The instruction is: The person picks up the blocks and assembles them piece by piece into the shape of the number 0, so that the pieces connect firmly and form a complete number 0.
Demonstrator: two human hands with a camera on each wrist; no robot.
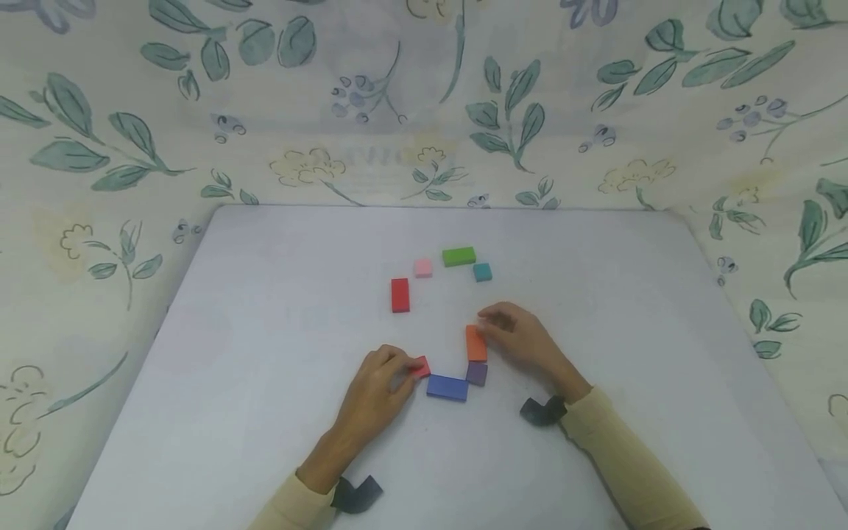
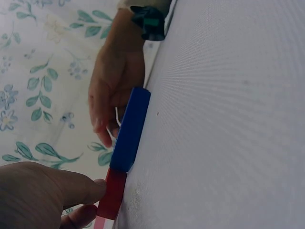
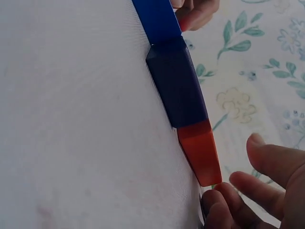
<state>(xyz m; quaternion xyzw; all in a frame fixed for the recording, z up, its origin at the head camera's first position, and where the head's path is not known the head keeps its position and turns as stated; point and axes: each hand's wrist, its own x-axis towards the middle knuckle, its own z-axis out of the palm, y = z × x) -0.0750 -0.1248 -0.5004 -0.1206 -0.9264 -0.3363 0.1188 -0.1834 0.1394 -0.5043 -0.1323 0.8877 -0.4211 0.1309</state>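
My left hand [image 1: 371, 386] pinches a small red block [image 1: 422, 366] between thumb and fingers. In the left wrist view that red block [image 2: 113, 193] meets the end of a blue block [image 2: 130, 130], which lies flat on the white table. A small purple block [image 1: 476, 373] sits at the blue one's right end. From it an orange block [image 1: 475, 343] runs away toward the back. Beside the orange block is my right hand [image 1: 526, 340], its fingertips close to the far end. The right wrist view shows its thumb [image 3: 267, 152] held apart from the orange block.
Farther back on the white table [image 1: 298, 294] lie a longer red block [image 1: 400, 295], a pink block [image 1: 422, 268], a green block [image 1: 459, 256] and a teal block [image 1: 483, 272], spaced apart in an arc. Floral cloth [image 1: 397, 110] hangs behind the table and along its sides.
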